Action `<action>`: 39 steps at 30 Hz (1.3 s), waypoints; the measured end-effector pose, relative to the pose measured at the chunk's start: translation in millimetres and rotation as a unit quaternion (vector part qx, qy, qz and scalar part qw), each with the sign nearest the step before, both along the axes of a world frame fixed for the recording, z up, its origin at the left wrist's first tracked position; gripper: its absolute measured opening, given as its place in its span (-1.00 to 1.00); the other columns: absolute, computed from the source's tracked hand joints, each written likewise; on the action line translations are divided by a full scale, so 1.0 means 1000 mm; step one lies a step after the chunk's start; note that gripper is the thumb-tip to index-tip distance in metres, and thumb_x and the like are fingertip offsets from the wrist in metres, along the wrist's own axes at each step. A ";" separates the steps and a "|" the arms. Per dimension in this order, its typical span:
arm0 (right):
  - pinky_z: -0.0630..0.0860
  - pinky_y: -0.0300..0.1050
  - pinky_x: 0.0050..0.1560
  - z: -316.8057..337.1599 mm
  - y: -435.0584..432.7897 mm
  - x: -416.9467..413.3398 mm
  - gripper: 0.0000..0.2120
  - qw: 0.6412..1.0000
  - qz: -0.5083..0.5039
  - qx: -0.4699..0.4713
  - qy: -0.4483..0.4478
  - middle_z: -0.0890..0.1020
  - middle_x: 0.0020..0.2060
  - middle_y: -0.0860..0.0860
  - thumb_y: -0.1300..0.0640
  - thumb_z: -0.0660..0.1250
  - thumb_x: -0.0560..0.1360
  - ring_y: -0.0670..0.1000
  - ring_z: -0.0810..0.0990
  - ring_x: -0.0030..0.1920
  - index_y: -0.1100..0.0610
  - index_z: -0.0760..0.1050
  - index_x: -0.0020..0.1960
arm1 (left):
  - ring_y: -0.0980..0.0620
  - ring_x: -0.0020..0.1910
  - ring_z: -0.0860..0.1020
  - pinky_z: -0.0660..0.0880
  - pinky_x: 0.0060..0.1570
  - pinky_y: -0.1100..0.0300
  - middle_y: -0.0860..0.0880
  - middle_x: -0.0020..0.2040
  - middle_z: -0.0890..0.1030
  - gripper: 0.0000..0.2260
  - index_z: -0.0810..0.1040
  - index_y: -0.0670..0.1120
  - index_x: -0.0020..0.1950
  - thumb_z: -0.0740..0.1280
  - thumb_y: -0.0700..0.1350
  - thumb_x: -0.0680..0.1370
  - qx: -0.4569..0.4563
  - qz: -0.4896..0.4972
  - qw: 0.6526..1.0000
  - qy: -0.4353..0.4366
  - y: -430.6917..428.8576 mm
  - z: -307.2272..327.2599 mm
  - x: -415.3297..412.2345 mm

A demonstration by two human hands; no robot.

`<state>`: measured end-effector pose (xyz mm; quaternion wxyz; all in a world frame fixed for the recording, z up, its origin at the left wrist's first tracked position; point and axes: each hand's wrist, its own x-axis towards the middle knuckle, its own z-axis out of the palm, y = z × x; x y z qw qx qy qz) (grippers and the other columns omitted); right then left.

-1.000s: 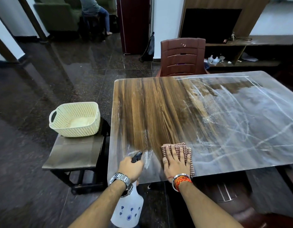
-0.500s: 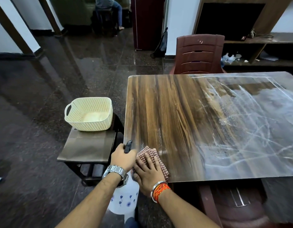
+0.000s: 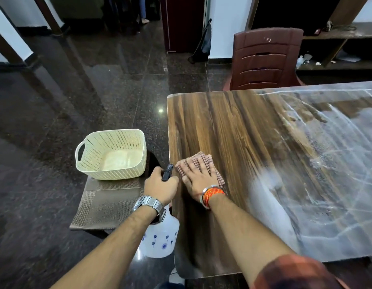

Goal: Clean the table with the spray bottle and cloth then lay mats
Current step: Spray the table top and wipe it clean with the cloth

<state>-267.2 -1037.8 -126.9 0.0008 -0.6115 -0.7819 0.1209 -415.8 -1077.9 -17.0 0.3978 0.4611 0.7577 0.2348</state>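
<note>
A dark polished stone floor (image 3: pixel 76 90) surrounds the wooden table (image 3: pixel 233 126), whose right part is covered with pale, streaky wet film while the left part shows bare brown grain. A maroon plastic chair (image 3: pixel 264 59) stands at the far edge.

My right hand (image 3: pixel 198 180) lies flat on the checked cloth (image 3: pixel 201 161), fingers straight and spread, pressing it against the tabletop near the left edge. The cloth's far end shows beyond my fingertips.

My left hand (image 3: pixel 161 187) is just beside it, off the table's left edge, fingers curled round the neck of the spray bottle (image 3: pixel 160 236). The black nozzle (image 3: pixel 167 173) sticks up above my knuckles, and the white body, printed with small blue flowers, hangs below my wrist beside the table edge.

To the left, the brown woven mats (image 3: pixel 105 205) lie on a low stand near the table. I cannot tell how many there are. A cream perforated basket (image 3: pixel 112 155) sits on their far end.
</note>
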 end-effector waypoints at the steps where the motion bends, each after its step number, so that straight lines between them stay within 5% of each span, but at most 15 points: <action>1: -0.32 0.25 0.44 -0.002 0.009 -0.001 -0.51 1.000 -0.012 -0.004 -0.001 -0.02 0.55 -0.18 -0.18 -0.15 0.61 0.07 -0.16 0.55 -0.24 -0.11 0.53 | -0.24 -0.25 0.61 0.57 -0.20 -0.03 -0.13 -0.26 0.60 -0.82 0.44 -0.06 -0.15 0.31 0.01 0.38 0.002 -0.005 1.000 0.001 0.007 -0.001 -0.002; 9: -0.23 0.33 0.43 0.000 -0.049 -0.018 -0.48 0.997 0.079 0.013 -0.018 0.16 0.53 -0.13 -0.17 -0.13 0.58 0.19 -0.03 0.54 -0.15 0.11 0.52 | -0.21 -0.24 0.56 0.46 -0.22 0.04 -0.12 -0.26 0.58 -0.83 0.46 -0.11 -0.09 0.32 -0.03 0.45 0.005 0.003 1.000 0.013 0.000 -0.001 0.003; 14: -0.28 0.27 0.44 -0.010 -0.144 -0.018 -0.39 0.989 0.149 -0.011 -0.004 -0.01 0.55 -0.16 -0.20 0.03 0.53 0.12 -0.22 0.54 -0.15 0.02 0.55 | -0.17 -0.22 0.48 0.35 -0.22 0.06 -0.13 -0.20 0.55 -0.84 0.46 -0.16 -0.03 0.31 -0.08 0.49 -0.002 0.007 1.000 0.012 -0.035 0.001 0.019; 19: -0.12 0.24 0.42 -0.004 -0.209 0.022 -0.51 0.988 0.147 0.020 0.047 0.17 0.52 -0.15 -0.16 0.01 0.59 0.12 0.09 0.53 -0.18 0.13 0.51 | -0.17 -0.22 0.48 0.34 -0.22 0.06 -0.16 -0.17 0.56 -0.84 0.44 -0.16 -0.05 0.31 -0.09 0.49 -0.006 0.009 1.000 0.013 -0.076 0.003 0.044; 24: -0.18 0.21 0.45 -0.002 -0.213 0.079 -0.49 1.000 -0.012 0.016 0.020 0.20 0.51 -0.16 -0.19 0.00 0.58 0.07 0.05 0.54 -0.23 0.07 0.52 | -0.12 -0.23 0.49 0.37 -0.19 0.11 -0.09 -0.17 0.54 -0.83 0.46 -0.13 0.04 0.31 -0.10 0.51 -0.009 -0.001 1.000 0.003 -0.104 0.006 0.064; 27: -0.25 0.20 0.47 0.002 -0.200 0.117 -0.47 0.984 -0.175 -0.012 0.014 0.03 0.54 -0.19 -0.19 -0.10 0.58 0.06 -0.07 0.55 -0.26 -0.12 0.52 | -0.03 -0.29 0.49 0.34 -0.35 0.17 -0.11 -0.17 0.55 -0.85 0.47 -0.12 0.05 0.31 -0.11 0.52 0.001 0.003 1.000 -0.001 -0.114 0.008 0.067; 30: -0.26 0.23 0.46 0.006 -0.193 0.112 -0.47 0.967 -0.252 -0.039 0.029 0.01 0.55 -0.19 -0.18 -0.13 0.58 0.11 -0.07 0.55 -0.23 -0.08 0.54 | -0.08 -0.28 0.49 0.35 -0.25 0.10 -0.11 -0.21 0.54 -0.90 0.44 -0.11 -0.06 0.31 -0.12 0.50 0.005 0.014 1.000 0.006 -0.120 0.010 0.066; 34: -0.05 0.27 0.40 0.007 -0.196 0.059 -0.51 0.999 -0.027 -0.012 0.042 0.33 0.46 -0.12 -0.15 0.04 0.55 0.21 0.24 0.47 -0.17 0.22 0.48 | -0.17 -0.23 0.50 0.34 -0.21 0.08 -0.11 -0.24 0.54 -0.87 0.38 -0.07 -0.16 0.32 -0.11 0.49 0.000 0.023 1.000 0.014 -0.121 0.009 0.065; 36: -0.07 0.26 0.40 0.004 -0.186 0.054 -0.52 0.997 0.076 -0.013 0.027 0.31 0.47 -0.14 -0.15 0.03 0.58 0.17 0.23 0.48 -0.17 0.18 0.49 | -0.16 -0.23 0.51 0.36 -0.20 0.08 -0.13 -0.22 0.56 -0.88 0.40 -0.09 -0.15 0.32 -0.11 0.49 -0.004 0.028 1.000 0.014 -0.115 0.009 0.065; 39: -0.17 0.24 0.46 0.003 -0.156 0.068 -0.52 0.995 0.098 -0.004 0.034 0.21 0.51 -0.17 -0.16 -0.04 0.60 0.11 0.09 0.53 -0.21 0.07 0.51 | -0.18 -0.23 0.57 0.47 -0.18 0.05 -0.15 -0.21 0.61 -0.86 0.45 -0.10 -0.07 0.31 -0.07 0.45 -0.011 0.018 1.000 0.008 -0.102 0.009 0.070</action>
